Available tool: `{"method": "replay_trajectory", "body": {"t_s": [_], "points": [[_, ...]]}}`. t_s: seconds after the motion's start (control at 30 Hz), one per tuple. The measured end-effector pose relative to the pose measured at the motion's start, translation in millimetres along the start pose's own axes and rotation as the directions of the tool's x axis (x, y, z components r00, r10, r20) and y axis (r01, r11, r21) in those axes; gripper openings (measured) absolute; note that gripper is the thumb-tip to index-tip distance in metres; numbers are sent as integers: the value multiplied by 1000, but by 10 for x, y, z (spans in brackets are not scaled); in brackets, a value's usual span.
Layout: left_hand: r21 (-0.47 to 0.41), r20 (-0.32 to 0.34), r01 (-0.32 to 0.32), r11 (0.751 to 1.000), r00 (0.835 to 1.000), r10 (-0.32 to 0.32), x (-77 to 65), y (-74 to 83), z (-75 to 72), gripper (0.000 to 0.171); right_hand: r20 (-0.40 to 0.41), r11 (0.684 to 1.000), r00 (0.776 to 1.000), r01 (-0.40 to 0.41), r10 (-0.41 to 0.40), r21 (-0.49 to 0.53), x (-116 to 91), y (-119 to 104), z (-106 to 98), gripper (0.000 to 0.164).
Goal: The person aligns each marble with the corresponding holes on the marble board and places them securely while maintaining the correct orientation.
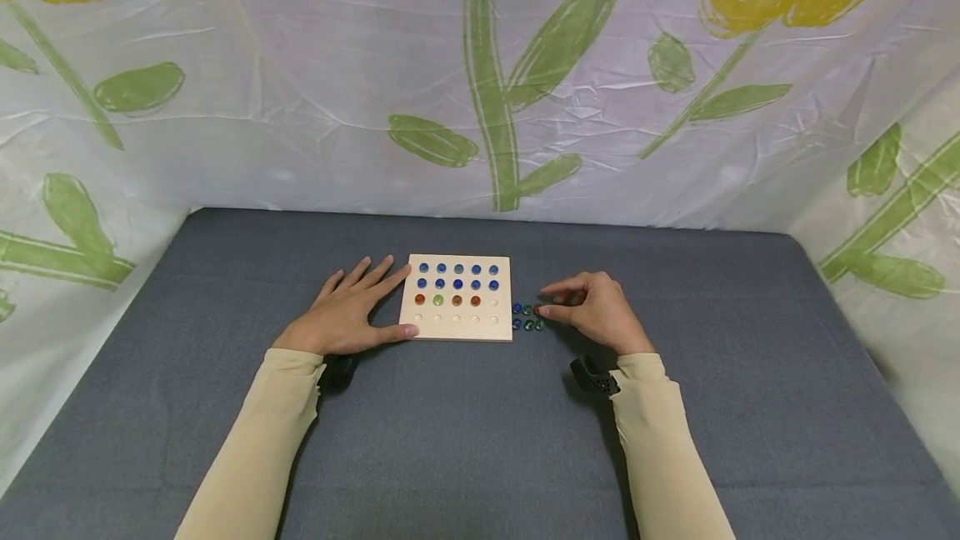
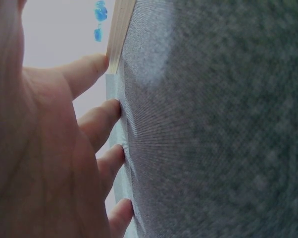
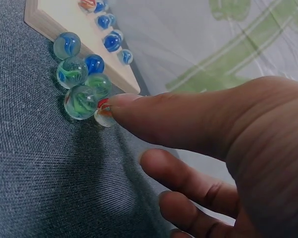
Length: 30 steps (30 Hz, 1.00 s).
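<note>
A pale wooden board (image 1: 467,332) holds glass marbles in rows of round hollows. Its two far rows carry blue marbles (image 1: 458,284); the third has red ones and a green one (image 1: 438,300), and bare hollows show nearest me. My left hand (image 1: 341,317) lies spread, thumb and index finger touching the board's left edge. Beside the right edge, my right hand (image 1: 600,311) pinches a red-swirled marble (image 3: 104,118) between thumb and index finger; the index fingertip is hidden in the right wrist view. Touching or close to that marble are green-swirled marbles (image 3: 80,102) and blue ones (image 3: 94,64).
Dark grey cloth (image 1: 465,432) covers the table. White sheeting (image 1: 315,107) printed with yellow flowers and green leaves hangs behind it and at both sides. A black wrist device (image 1: 592,376) sits under the right wrist.
</note>
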<state>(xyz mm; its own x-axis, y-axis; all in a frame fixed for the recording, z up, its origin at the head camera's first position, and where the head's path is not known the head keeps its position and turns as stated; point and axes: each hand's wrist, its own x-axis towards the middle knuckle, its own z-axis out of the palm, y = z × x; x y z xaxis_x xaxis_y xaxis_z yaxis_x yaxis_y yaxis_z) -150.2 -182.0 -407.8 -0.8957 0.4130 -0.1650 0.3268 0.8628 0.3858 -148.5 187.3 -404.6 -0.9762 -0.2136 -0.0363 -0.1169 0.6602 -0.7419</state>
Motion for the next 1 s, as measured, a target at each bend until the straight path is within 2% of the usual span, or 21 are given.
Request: {"method": "replay_trajectory", "body": {"t_s": [0.27,1.0], "points": [[10,17,7,1000,1000,-7,9,-26,16,99,19,1000,1000,6,-6,-11,9,7,19,22],[-1,17,5,1000,1000,-5,11,-17,16,98,2,999,999,33,-33,-32,22,-9,68,18]]}}
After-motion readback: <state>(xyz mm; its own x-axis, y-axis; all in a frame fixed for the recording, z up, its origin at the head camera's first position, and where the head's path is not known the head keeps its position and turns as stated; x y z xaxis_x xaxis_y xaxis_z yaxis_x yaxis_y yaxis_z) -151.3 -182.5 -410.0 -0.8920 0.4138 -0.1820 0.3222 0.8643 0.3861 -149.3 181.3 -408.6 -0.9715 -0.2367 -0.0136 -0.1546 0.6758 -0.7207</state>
